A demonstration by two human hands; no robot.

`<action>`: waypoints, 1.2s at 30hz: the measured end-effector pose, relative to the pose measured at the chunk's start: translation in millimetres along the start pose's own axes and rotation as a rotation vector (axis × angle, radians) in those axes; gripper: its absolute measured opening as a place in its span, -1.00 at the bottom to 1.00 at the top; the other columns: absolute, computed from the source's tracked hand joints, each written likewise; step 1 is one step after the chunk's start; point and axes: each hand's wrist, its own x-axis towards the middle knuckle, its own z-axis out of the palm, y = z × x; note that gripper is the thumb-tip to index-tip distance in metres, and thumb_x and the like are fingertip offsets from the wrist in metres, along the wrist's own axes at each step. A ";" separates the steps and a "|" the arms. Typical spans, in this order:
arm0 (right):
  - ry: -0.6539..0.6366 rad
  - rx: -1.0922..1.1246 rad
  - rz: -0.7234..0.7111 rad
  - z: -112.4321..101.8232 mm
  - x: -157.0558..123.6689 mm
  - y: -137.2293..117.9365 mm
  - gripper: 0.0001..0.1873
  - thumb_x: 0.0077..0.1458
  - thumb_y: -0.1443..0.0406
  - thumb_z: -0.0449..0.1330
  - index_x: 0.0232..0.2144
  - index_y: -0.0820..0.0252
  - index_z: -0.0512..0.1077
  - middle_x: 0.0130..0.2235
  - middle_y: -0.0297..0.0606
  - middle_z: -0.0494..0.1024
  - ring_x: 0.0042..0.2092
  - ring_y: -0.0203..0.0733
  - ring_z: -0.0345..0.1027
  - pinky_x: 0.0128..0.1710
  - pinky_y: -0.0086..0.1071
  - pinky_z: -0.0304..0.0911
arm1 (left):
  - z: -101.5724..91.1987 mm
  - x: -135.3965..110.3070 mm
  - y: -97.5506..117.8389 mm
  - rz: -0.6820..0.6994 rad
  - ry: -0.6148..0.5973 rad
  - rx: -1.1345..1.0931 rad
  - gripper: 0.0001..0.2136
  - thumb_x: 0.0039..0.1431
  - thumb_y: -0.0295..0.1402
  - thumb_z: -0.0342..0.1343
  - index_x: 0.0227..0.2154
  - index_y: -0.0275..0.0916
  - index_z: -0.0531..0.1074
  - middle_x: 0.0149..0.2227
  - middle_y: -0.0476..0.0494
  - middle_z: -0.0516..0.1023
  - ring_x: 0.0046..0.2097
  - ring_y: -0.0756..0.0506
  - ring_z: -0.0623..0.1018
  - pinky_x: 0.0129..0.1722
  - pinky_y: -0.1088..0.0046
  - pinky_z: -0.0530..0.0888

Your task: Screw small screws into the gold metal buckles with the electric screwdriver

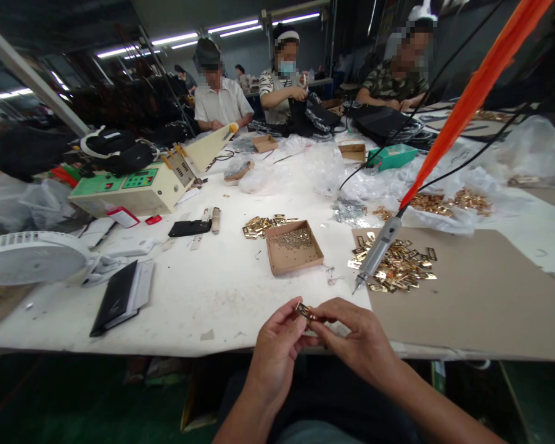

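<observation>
Between my two hands, just above the table's front edge, is a small gold metal fitting (304, 311) with a rectangular face. My left hand (277, 345) pinches it between thumb and fingers from the left. From the right, the thumb and forefinger of my right hand (358, 336) close on its other side; the lower part is hidden by fingers. Beyond my hands stands a shallow cardboard box (277, 262) with many tiny screw-like pieces. To the right, a grey electric screwdriver (382, 246) hangs on an orange cord over a pile of gold metal plates (404, 268).
A smaller heap of gold plates (261, 226) lies behind the box. At left are a black notebook (115, 296), a white fan (32, 256) and a cream machine (134, 191). Brown cardboard (481, 296) covers the right side. Several people sit across the table among plastic bags (326, 166).
</observation>
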 end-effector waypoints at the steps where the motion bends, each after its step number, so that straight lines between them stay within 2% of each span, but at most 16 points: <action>1: 0.007 0.006 0.022 0.2 0.0 0.2 -0.76 0.21 0.36 0.30 -0.09 -0.04 0.59 -0.23 -0.32 0.64 -0.21 -0.20 0.52 -0.21 -0.37 0.42 | 0.4 0.1 0.2 0.003 0.009 0.012 -0.61 0.06 -0.38 0.42 -0.02 -0.26 0.57 -0.17 -0.17 0.65 -0.24 -0.08 0.62 -0.29 0.40 0.61; 5: 0.027 0.022 0.073 0.7 -0.9 0.8 -0.84 0.23 0.35 0.29 -0.18 0.00 0.61 -0.26 -0.33 0.62 -0.24 -0.23 0.51 -0.22 -0.39 0.39 | 1.7 0.2 0.2 0.007 0.031 0.055 -0.57 0.03 -0.34 0.44 -0.01 -0.30 0.58 -0.20 -0.20 0.65 -0.26 -0.07 0.61 -0.37 0.47 0.58; 11: 0.031 0.046 0.144 6.2 -5.3 2.9 -0.84 0.19 0.37 0.29 -0.21 0.02 0.62 -0.29 -0.33 0.62 -0.26 -0.23 0.50 -0.23 -0.40 0.38 | 2.1 -0.2 -2.3 -0.001 0.060 0.147 -0.54 0.05 -0.28 0.42 0.02 -0.30 0.56 -0.18 -0.21 0.64 -0.27 -0.07 0.60 -0.36 0.45 0.56; 14: 0.004 0.029 0.162 6.6 -7.8 4.5 -0.87 0.20 0.36 0.28 -0.25 0.03 0.61 -0.31 -0.34 0.62 -0.28 -0.23 0.50 -0.25 -0.40 0.38 | 0.4 1.2 -2.7 0.022 0.051 0.243 -0.55 0.08 -0.24 0.38 0.02 -0.30 0.55 -0.24 -0.17 0.61 -0.32 -0.04 0.55 -0.41 0.47 0.51; 16: 0.043 0.003 0.153 0.9 -9.3 6.5 -0.90 0.21 0.32 0.28 -0.26 0.05 0.61 -0.32 -0.32 0.62 -0.30 -0.22 0.49 -0.27 -0.38 0.39 | -2.6 4.4 -1.6 0.032 0.045 0.358 -0.56 0.10 -0.21 0.35 0.02 -0.31 0.54 -0.31 -0.12 0.58 -0.36 -0.04 0.52 -0.48 0.50 0.44; 18: 0.168 -0.046 0.175 -11.8 -10.2 10.0 -0.91 0.20 0.25 0.29 -0.28 0.08 0.61 -0.31 -0.27 0.62 -0.32 -0.19 0.48 -0.29 -0.34 0.41 | -7.6 10.2 1.1 0.022 0.037 0.510 -0.57 0.12 -0.21 0.31 0.02 -0.30 0.54 -0.37 -0.07 0.55 -0.40 -0.01 0.48 -0.52 0.52 0.37; 20: 0.345 -0.086 0.273 -31.0 -9.6 16.1 -0.84 0.17 0.16 0.32 -0.28 0.11 0.61 -0.30 -0.23 0.63 -0.32 -0.15 0.48 -0.29 -0.30 0.42 | -13.2 18.7 4.9 0.023 0.006 0.667 -0.62 0.14 -0.23 0.27 -0.01 -0.29 0.55 -0.37 -0.05 0.55 -0.41 0.00 0.47 -0.47 0.51 0.38; 22: 0.543 -0.064 0.396 -52.7 -7.0 25.9 -0.72 0.12 0.09 0.35 -0.19 0.13 0.60 -0.26 -0.21 0.63 -0.29 -0.12 0.49 -0.26 -0.27 0.43 | -17.3 29.1 9.4 0.034 -0.054 0.814 -0.67 0.13 -0.28 0.25 -0.05 -0.27 0.57 -0.34 -0.05 0.58 -0.37 -0.02 0.49 -0.38 0.48 0.41; 24: 0.694 0.004 0.461 -72.1 -2.2 40.0 -0.57 0.08 0.05 0.38 -0.06 0.13 0.55 -0.18 -0.22 0.61 -0.21 -0.11 0.50 -0.20 -0.27 0.44 | -18.3 39.9 13.8 0.033 -0.123 0.947 -0.69 0.12 -0.31 0.22 -0.07 -0.25 0.58 -0.33 -0.05 0.60 -0.35 -0.04 0.51 -0.34 0.46 0.42; 27: 0.791 0.091 0.488 -90.2 8.4 64.8 -0.38 0.00 0.03 0.43 0.07 0.14 0.46 -0.08 -0.21 0.57 -0.14 -0.11 0.49 -0.16 -0.29 0.45 | -14.0 53.1 19.4 0.050 -0.215 1.102 -0.71 0.14 -0.34 0.18 -0.08 -0.21 0.59 -0.36 -0.02 0.62 -0.36 -0.05 0.53 -0.34 0.44 0.41; 31: 0.754 0.207 0.581 -96.0 24.8 85.0 -0.21 -0.07 0.02 0.47 0.16 0.15 0.38 0.00 -0.15 0.56 -0.17 -0.08 0.52 -0.29 -0.32 0.49 | -7.1 62.5 23.3 0.209 -0.301 1.373 -0.75 0.19 -0.38 0.15 -0.09 -0.14 0.61 -0.32 -0.02 0.65 -0.26 -0.10 0.59 -0.21 0.39 0.44; 34: 0.646 0.202 0.625 -96.0 35.7 84.6 -0.21 -0.07 0.01 0.46 0.17 0.14 0.38 0.00 -0.12 0.60 -0.17 -0.03 0.56 -0.31 -0.31 0.52 | -6.5 66.7 22.7 0.409 -0.338 1.559 -0.78 0.24 -0.39 0.14 -0.12 -0.07 0.61 -0.15 -0.02 0.64 -0.10 -0.11 0.59 -0.07 0.37 0.44; 36: 0.572 0.125 0.666 -96.6 42.3 81.6 -0.19 -0.05 -0.01 0.44 0.20 0.12 0.36 -0.02 -0.12 0.62 -0.19 -0.01 0.58 -0.30 -0.28 0.53 | -8.0 69.1 20.6 0.498 -0.334 1.643 -0.79 0.26 -0.40 0.14 -0.12 -0.04 0.60 -0.09 -0.02 0.59 -0.07 -0.10 0.57 -0.09 0.39 0.45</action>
